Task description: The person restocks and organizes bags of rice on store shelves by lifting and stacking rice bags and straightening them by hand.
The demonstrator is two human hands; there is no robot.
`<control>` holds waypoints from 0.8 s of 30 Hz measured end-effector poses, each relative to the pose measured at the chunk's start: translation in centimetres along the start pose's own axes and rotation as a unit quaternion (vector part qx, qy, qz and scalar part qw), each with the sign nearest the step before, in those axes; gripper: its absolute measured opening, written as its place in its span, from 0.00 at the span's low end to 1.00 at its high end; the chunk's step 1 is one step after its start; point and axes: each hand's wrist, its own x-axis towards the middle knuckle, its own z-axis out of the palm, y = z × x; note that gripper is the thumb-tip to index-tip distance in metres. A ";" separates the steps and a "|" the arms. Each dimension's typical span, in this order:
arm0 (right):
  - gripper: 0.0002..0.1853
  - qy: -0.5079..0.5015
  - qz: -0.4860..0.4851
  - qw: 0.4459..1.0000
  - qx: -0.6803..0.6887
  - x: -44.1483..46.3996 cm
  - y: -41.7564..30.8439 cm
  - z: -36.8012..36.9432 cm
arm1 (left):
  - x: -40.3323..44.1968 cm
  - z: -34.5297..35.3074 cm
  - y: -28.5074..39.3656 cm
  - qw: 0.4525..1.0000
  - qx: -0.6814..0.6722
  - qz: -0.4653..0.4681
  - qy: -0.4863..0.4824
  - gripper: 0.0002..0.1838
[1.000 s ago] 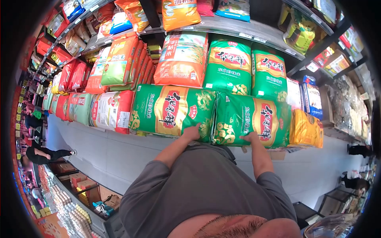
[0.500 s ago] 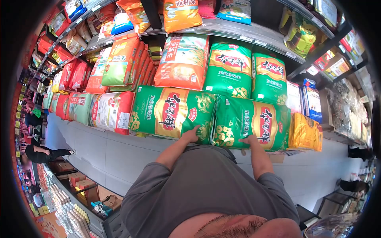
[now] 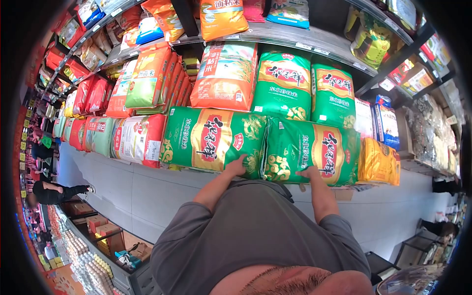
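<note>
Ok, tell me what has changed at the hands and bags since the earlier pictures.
Nothing has visibly moved, been taken hold of or let go. The left hand stays on the left lying green bag, the right hand on the right lying green bag.

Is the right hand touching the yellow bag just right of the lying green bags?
Apart. The head view shows a wide stretch of green bag between the right hand and the yellow bag.
</note>
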 end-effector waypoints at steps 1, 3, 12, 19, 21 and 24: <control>0.46 -0.002 0.005 1.000 0.000 0.1 0.1 0.0 | 0.0 0.0 0.0 1.000 0.000 0.000 0.000 0.42; 0.46 0.012 0.007 1.000 0.000 0.2 0.1 0.3 | -0.1 0.0 0.1 1.000 -0.004 -0.008 -0.001 0.42; 0.47 0.032 0.001 0.999 -0.014 0.1 0.3 0.4 | -0.4 0.4 -0.1 1.000 0.006 -0.004 -0.004 0.44; 0.50 0.012 0.012 0.999 -0.039 -0.3 0.0 -0.1 | -0.1 0.6 -0.2 1.000 0.006 -0.011 -0.010 0.45; 0.50 0.004 0.012 0.999 -0.033 -0.7 -0.2 -0.4 | 0.1 0.7 -0.2 1.000 0.003 -0.012 -0.011 0.45; 0.50 0.001 0.010 1.000 -0.020 -0.6 -0.1 -0.3 | 0.3 0.9 -0.4 1.000 0.002 -0.005 -0.004 0.45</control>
